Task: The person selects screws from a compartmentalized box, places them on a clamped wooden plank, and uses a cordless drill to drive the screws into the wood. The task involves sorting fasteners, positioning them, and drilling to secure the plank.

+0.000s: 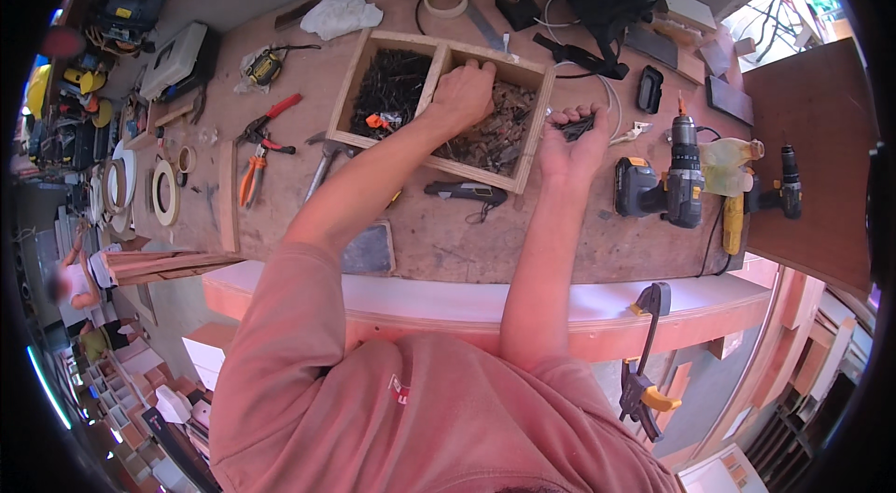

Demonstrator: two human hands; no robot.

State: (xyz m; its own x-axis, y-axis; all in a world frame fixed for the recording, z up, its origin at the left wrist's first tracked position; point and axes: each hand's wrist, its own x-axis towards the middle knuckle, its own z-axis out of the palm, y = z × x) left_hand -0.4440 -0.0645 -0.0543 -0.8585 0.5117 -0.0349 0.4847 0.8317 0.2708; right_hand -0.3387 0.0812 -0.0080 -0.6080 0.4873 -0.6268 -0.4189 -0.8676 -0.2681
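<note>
A wooden box (533,120) with two compartments sits on the workbench. Its left compartment holds a heap of black screws (390,87) with a small orange piece (377,121) on top; the right one holds brownish screws (504,124). My left hand (464,94) reaches into the right compartment near the far wall, fingers curled down; whatever they pinch is hidden. Just right of the box, my right hand (571,143) is turned palm up, its fingers curled around a bunch of dark screws (576,127).
Pliers (250,178), red-handled cutters (271,120) and a hammer (327,157) lie left. A utility knife (464,192) is in front of the box. A cordless drill (683,171) stands right, a clamp (651,362) grips the front edge, and a black bag (609,0) lies behind.
</note>
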